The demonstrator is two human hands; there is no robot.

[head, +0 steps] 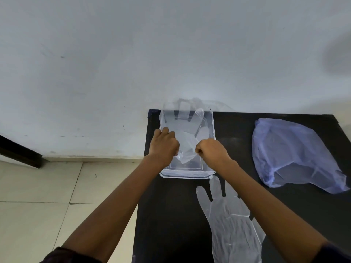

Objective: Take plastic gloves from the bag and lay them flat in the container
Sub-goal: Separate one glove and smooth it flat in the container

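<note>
A clear plastic container [212,130] stands at the far left corner of the black table [171,215]. A see-through plastic glove [187,128] lies over it, its fingers reaching past the far rim. My left hand [164,144] and my right hand [211,151] both pinch the glove's cuff end above the container, fingers curled. A second clear glove [228,221] lies flat on the table in front of the container, partly under my right forearm. The pale blue plastic bag [290,154] rests at the table's right side.
A white wall rises right behind the table. Beige floor tiles [47,196] spread to the left of the table's edge. A dark furniture leg [19,152] shows at the far left.
</note>
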